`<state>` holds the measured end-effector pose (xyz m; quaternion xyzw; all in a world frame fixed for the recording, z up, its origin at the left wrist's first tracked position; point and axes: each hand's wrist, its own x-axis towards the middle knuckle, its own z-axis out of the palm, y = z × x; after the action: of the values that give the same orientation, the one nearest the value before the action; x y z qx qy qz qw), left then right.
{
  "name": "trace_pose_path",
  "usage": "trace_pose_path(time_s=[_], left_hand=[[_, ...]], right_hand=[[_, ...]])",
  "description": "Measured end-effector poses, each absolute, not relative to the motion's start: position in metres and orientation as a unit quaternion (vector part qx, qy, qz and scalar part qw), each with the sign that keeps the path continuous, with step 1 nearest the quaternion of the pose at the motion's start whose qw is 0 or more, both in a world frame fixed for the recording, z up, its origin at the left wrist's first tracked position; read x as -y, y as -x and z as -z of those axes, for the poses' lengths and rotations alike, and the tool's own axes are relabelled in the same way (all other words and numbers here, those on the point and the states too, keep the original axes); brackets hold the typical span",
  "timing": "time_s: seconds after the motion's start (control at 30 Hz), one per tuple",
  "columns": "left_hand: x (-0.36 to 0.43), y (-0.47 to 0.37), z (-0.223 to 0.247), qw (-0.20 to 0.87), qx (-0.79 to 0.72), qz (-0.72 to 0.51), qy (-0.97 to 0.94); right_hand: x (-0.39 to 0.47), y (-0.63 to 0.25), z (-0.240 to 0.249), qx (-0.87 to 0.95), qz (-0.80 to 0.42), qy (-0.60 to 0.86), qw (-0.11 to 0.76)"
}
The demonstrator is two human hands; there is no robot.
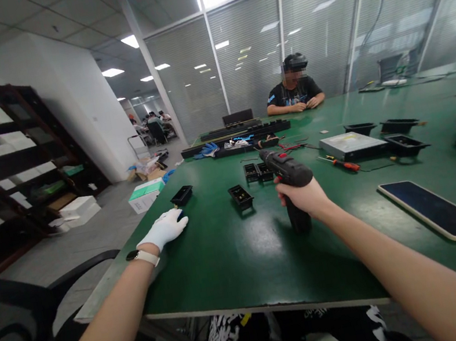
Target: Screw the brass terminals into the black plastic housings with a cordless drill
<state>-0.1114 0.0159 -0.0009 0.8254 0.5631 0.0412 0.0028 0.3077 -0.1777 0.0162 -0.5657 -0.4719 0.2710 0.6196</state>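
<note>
My bare right hand (307, 196) is wrapped round the grip of a black cordless drill (292, 171), whose nose points away toward the upper left. In a white glove, my left hand (168, 227) reaches over the table's left side, its fingertips at the near edge of a black rectangular box (182, 195). Whether those fingers pinch anything is too small to tell. Between the hands stands another black box (241, 197) with small brass-coloured parts inside. Just left of the drill, two more small black boxes (257, 172) sit side by side.
On the right of the green table (235, 263) lie a phone (440, 209), a red screwdriver (346, 164), a flat metal unit (353, 145) and several black boxes. A person (293, 88) sits across, behind long black parts (239, 136). A chair (10, 314) stands at left.
</note>
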Motion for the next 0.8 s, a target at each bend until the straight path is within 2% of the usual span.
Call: trace_pose_path(time_s=[0.23,0.43,0.53,0.63,0.8], left_hand=[[-0.031,0.094,-0.010,0.004,-0.581,0.003,-0.814],[0.002,0.009,-0.021,0.166,-0.470,-0.134,-0.857],[0.000,-0.038,-0.020,0.212,-0.477,-0.194,-0.830],[-0.014,-0.072,-0.010,0.306,-0.512,-0.255,-0.761],[-0.024,-0.100,0.010,0.320,-0.525,-0.305,-0.727]], right_hand=[[0.179,-0.305,-0.021,0.461,-0.289,0.557,0.627],[0.178,-0.306,-0.019,0.468,-0.289,0.555,0.624],[0.178,-0.307,-0.018,0.464,-0.294,0.561,0.619],[0.179,-0.307,-0.017,0.465,-0.290,0.561,0.620],[0.180,-0.306,-0.016,0.463,-0.292,0.551,0.630]])
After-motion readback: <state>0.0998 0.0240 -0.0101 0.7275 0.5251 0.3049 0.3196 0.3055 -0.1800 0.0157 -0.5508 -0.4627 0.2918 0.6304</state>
